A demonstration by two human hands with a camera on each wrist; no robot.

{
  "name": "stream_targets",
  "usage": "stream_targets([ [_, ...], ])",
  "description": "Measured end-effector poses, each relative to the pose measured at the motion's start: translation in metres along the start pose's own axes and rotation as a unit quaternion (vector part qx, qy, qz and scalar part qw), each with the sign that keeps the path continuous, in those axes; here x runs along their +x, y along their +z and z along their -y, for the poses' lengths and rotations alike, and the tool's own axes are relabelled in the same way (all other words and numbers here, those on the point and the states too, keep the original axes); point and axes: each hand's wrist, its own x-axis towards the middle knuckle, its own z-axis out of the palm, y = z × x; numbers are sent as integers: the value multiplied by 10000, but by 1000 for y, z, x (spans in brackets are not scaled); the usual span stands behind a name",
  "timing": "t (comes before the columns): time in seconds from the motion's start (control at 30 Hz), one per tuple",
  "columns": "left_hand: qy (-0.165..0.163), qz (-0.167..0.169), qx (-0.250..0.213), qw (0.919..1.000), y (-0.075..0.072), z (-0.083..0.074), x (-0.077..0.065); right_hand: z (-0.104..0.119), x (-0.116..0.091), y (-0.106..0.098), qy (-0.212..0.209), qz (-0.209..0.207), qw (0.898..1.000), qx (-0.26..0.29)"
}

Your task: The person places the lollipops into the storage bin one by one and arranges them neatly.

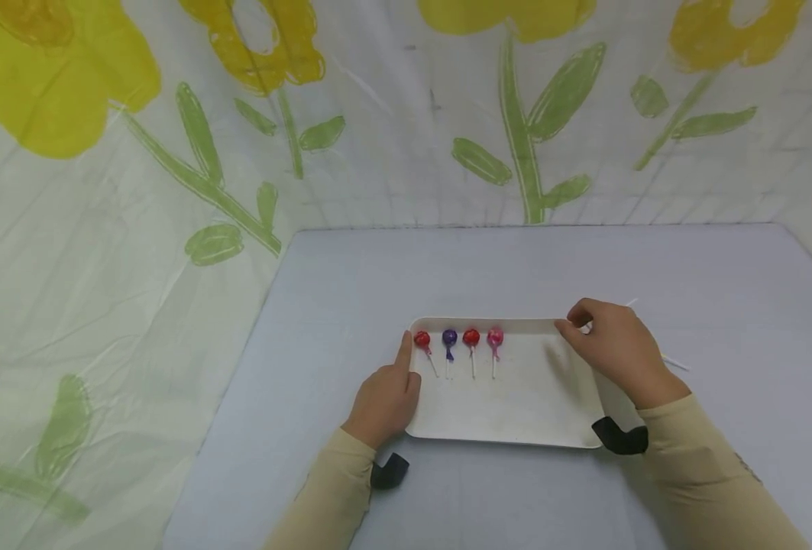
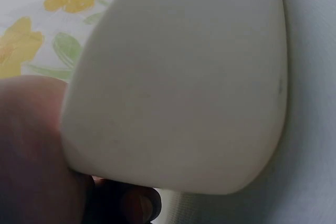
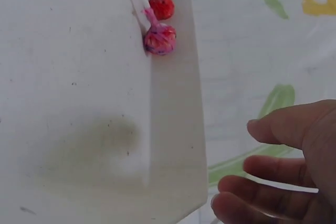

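Observation:
A shallow white tray (image 1: 509,416) lies on the table, with several wrapped lollipops in a row along its far left side: a red lollipop (image 1: 422,338), a purple one (image 1: 450,337), another red one (image 1: 471,338) and a pink one (image 1: 495,336). My left hand (image 1: 385,393) holds the tray's left rim, thumb over the edge and index finger straight along the outside. The tray's outer wall (image 2: 178,87) fills the left wrist view. Above the far right corner is my right hand (image 1: 619,347), its fingers loosely bent and apart, with nothing between them in the right wrist view.
White sticks (image 1: 677,363) show on the table to the right of the tray, partly covered by my right hand. A flower-printed curtain (image 1: 392,153) hangs behind the table (image 1: 529,267) and along its left side. Each wrist carries a black camera mount (image 1: 622,437).

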Motion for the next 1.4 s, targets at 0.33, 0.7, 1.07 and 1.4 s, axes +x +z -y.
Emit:
stream_targets([
  [0.33,-10,-1,10,10000,-1,0,-1,-9,-4,-7,-93,-390,9992,56],
  [0.7,-11,22,-9,10000,-2,0,0,-17,-11,-19,658,-653,9956,127],
  [1.07,8,22,-36,10000,-2,0,1,-38,-15,-20,1214,509,9912,-139],
  [1.4,-80,59,-34,9999,-1,-1,2,-47,-18,-20,1154,1525,9804,-479],
])
